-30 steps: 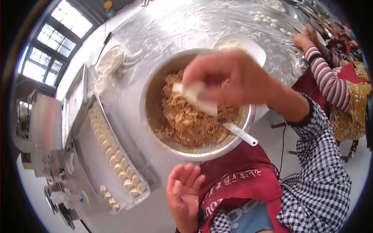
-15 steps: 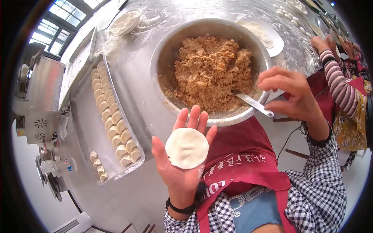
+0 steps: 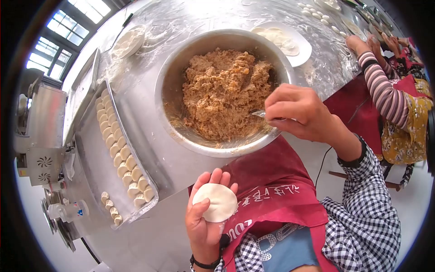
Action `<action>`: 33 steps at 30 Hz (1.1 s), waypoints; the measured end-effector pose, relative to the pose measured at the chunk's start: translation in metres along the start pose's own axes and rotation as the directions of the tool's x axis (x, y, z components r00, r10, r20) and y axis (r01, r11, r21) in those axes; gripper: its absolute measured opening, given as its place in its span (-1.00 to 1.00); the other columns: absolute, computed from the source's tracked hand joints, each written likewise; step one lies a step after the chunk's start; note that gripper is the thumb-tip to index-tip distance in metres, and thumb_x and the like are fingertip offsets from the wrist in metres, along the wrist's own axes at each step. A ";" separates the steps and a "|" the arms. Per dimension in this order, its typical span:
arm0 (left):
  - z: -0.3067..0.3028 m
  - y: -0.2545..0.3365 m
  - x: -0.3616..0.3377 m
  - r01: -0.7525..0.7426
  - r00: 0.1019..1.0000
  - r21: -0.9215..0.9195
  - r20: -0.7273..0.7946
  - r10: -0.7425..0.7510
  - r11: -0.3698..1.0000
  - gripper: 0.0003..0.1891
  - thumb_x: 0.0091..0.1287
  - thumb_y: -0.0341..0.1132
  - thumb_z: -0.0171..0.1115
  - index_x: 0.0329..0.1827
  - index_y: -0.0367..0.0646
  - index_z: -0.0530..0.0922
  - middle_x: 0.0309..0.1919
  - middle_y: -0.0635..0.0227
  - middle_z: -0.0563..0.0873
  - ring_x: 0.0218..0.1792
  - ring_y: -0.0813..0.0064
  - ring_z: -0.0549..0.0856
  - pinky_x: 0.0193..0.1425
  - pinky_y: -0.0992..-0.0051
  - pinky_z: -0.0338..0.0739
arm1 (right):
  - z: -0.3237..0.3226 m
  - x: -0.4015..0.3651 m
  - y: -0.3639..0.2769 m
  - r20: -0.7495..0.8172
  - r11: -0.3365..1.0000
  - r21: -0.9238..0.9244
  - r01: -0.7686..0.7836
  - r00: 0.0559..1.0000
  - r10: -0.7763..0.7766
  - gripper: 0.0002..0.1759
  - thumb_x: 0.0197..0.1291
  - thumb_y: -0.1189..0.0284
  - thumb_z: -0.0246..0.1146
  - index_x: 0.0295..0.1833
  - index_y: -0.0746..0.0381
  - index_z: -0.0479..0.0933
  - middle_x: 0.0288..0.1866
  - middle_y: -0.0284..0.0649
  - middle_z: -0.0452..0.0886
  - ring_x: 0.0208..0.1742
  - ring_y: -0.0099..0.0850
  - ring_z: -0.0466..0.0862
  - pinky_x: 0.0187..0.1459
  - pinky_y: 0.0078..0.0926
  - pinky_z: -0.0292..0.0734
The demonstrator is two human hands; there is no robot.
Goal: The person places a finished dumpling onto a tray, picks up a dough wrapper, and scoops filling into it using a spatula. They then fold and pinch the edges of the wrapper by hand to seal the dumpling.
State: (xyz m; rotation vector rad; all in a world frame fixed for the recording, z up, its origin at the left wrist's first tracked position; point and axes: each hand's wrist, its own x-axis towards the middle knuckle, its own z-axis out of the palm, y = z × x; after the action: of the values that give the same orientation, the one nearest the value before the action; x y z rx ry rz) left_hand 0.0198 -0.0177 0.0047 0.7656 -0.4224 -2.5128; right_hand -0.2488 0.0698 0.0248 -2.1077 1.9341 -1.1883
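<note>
A round, pale dumpling wrapper (image 3: 216, 202) lies across the palm and fingers of my left hand (image 3: 206, 222), with my thumb resting on top of it. My right hand (image 3: 299, 111) is closed round the handle of a spoon-like metal utensil (image 3: 258, 113), whose working end is buried in the filling. Brown, crumbly filling (image 3: 224, 90) heaps up inside a large metal bowl (image 3: 165, 111). The bowl stands at the table edge, just beyond my left hand.
Left of the bowl is a metal tray (image 3: 95, 167) holding rows of folded dumplings (image 3: 118, 145). A flour dish (image 3: 129, 43) and a white plate of wrappers (image 3: 301, 47) are farther back. On the right, a co-worker's striped sleeve (image 3: 383, 86) reaches over the table.
My right hand has closed on the utensil's handle, which stood free before. My left thumb has folded over the wrapper, and that hand now sits lower, farther from the bowl.
</note>
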 end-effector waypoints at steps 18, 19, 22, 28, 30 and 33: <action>-0.035 -0.003 0.011 0.017 0.977 -0.111 -0.208 -0.040 0.994 -0.64 0.22 -0.48 0.15 0.09 -0.29 0.39 0.03 0.11 0.53 0.12 0.11 0.49 0.24 0.06 0.39 | 0.054 0.056 -0.001 -0.088 0.945 0.231 0.230 0.973 -0.215 -0.87 -0.03 0.59 0.24 -0.30 0.21 0.54 -0.37 -0.21 0.61 -0.34 -0.21 0.62 -0.34 -0.36 0.53; -0.035 -0.003 0.011 0.020 0.981 -0.115 -0.190 -0.042 0.993 -0.61 0.22 -0.48 0.14 0.13 -0.29 0.36 0.02 0.12 0.53 0.11 0.11 0.50 0.24 0.05 0.39 | 0.063 0.061 0.002 -0.102 0.946 0.197 0.258 0.965 -0.242 -0.87 -0.02 0.56 0.23 -0.29 0.20 0.53 -0.39 -0.22 0.60 -0.36 -0.20 0.62 -0.35 -0.34 0.52; -0.031 -0.003 0.009 0.014 0.976 -0.064 -0.217 -0.028 0.998 -0.60 0.22 -0.48 0.13 0.14 -0.30 0.34 0.03 0.11 0.51 0.09 0.11 0.51 0.23 0.03 0.39 | 0.074 0.073 0.010 0.007 0.955 0.176 0.237 0.970 -0.242 -0.89 0.00 0.53 0.22 -0.29 0.20 0.54 -0.41 -0.21 0.59 -0.37 -0.21 0.62 -0.35 -0.32 0.51; -0.026 -0.004 0.008 0.068 0.988 -0.086 -0.134 -0.079 0.994 -0.64 0.21 -0.49 0.12 0.09 -0.24 0.36 -0.02 0.17 0.54 0.06 0.19 0.53 0.20 0.03 0.41 | 0.046 0.081 0.015 0.255 0.933 0.355 0.062 0.953 -0.161 -0.96 0.01 0.54 0.19 -0.41 0.28 0.53 -0.48 -0.17 0.60 -0.38 -0.20 0.61 -0.31 -0.36 0.48; -0.028 -0.003 0.009 0.049 0.989 -0.053 -0.140 -0.056 0.997 -0.66 0.22 -0.46 0.14 0.07 -0.26 0.39 -0.02 0.16 0.54 0.06 0.16 0.53 0.19 0.05 0.42 | 0.033 0.076 0.017 0.393 0.946 0.315 0.073 0.897 -0.200 -0.95 0.02 0.53 0.18 -0.39 0.28 0.54 -0.50 -0.17 0.59 -0.38 -0.23 0.62 -0.30 -0.38 0.49; -0.032 -0.003 0.011 0.027 0.989 -0.021 -0.145 -0.030 0.999 -0.69 0.22 -0.43 0.16 0.02 -0.27 0.43 -0.04 0.15 0.56 0.06 0.15 0.53 0.18 0.09 0.44 | 0.014 0.062 0.020 0.458 0.953 0.302 0.034 0.871 -0.176 -0.94 0.01 0.52 0.20 -0.38 0.30 0.54 -0.49 -0.18 0.59 -0.38 -0.24 0.62 -0.30 -0.40 0.49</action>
State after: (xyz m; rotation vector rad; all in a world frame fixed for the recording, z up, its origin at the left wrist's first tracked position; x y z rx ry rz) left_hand 0.0296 -0.0257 -0.0271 0.9465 -0.3383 -2.4631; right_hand -0.2621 0.0051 0.0356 -2.1123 1.3575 -0.7868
